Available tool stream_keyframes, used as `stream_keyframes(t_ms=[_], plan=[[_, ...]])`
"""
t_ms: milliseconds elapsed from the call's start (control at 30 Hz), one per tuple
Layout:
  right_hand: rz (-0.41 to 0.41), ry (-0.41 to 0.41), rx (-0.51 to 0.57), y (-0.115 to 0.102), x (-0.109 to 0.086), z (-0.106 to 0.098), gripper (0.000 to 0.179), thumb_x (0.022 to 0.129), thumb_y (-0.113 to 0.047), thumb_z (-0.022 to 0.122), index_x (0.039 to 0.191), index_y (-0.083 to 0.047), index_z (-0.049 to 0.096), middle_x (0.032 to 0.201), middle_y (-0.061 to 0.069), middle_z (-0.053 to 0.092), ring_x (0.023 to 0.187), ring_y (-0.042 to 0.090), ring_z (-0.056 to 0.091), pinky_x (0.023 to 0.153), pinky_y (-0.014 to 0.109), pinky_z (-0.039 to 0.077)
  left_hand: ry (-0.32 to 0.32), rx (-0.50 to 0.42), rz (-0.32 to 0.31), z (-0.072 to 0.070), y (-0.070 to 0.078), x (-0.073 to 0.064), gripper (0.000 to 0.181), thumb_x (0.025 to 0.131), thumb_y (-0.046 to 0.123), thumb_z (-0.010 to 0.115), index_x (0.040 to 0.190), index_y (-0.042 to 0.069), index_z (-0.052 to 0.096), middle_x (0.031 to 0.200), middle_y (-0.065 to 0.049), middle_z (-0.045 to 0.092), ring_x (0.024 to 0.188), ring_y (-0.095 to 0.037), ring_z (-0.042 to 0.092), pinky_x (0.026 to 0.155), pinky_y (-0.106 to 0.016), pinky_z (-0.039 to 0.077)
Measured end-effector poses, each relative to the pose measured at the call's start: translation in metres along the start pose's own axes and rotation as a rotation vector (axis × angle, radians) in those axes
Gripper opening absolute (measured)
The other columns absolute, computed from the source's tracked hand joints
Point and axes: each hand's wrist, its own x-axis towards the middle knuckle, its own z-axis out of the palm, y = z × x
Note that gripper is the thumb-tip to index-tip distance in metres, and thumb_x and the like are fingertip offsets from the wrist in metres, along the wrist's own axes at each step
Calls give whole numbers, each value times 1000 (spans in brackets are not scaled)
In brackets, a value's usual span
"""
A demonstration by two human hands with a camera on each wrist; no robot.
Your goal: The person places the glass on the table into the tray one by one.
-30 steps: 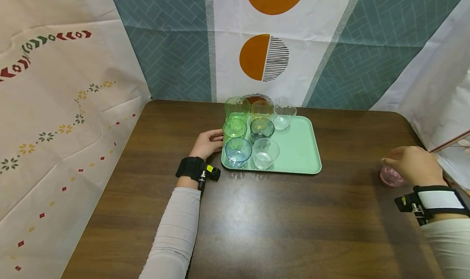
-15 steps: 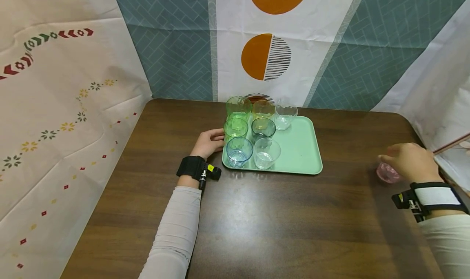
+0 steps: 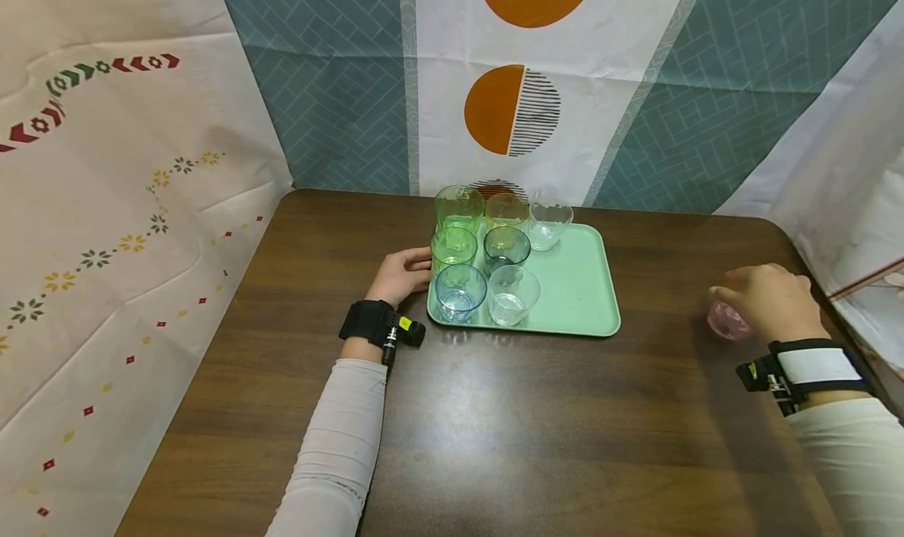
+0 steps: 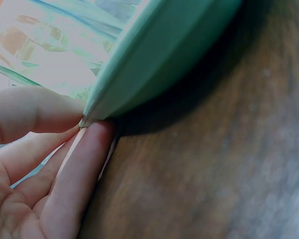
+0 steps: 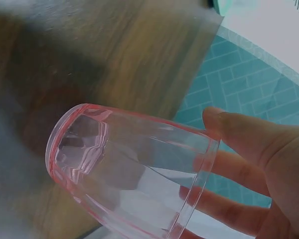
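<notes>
On the left, my left hand (image 3: 399, 276) pinches the edge of a light green tray (image 3: 579, 286); its thumb and a finger meet at the rim in the left wrist view. My right hand (image 3: 777, 301) holds a pink tinted glass (image 5: 124, 164) near its rim, thumb on one side and fingers on the other, above the table at the far right. Several glasses stand on the tray: green ones (image 3: 453, 246) at the left, a yellow one (image 3: 507, 206) at the back, a dark grey one (image 3: 506, 248), a blue one (image 3: 461, 292) and clear ones (image 3: 513, 295).
Bare brown wooden tabletop (image 3: 565, 435) lies in front of the tray and between it and my right hand. Patterned cloth (image 3: 339, 89) hangs behind the table. White cloth borders both sides, and a thin brown rod (image 3: 865, 278) shows at the right.
My right hand has moved a little left and slightly toward the back with the pink glass. My left hand and the tray have kept their places.
</notes>
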Motion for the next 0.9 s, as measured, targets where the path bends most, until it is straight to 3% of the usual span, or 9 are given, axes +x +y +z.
stream_keyframes(t_ms=[433,533,767,900], plan=[[-37,51,12,-18,13,0,48,91,-31,64,108,14,63,111,41,58,104,59,44,86,73,24,-21,-10,-29,1,23,-14,50,90,-4,59,138,1,47,137,-22,52,121,-30,53,97,-46,52],[-63,66,8,-23,16,2,48,91,-30,64,108,15,63,110,41,58,104,59,44,84,73,25,-16,-15,-30,0,21,-13,50,90,-4,60,138,1,49,136,-22,53,121,-30,53,96,-46,52],[-98,107,26,-33,23,7,48,93,-29,62,112,15,62,111,40,58,107,57,44,82,72,27,1,12,-2,-2,-2,1,49,90,1,62,137,7,51,135,-19,55,119,-27,55,93,-42,54],[-104,123,27,-36,26,9,48,94,-29,61,112,15,61,111,41,58,106,57,45,81,72,28,-11,-6,-11,-1,7,-3,49,90,-1,62,137,5,51,134,-20,54,120,-29,54,96,-46,52]])
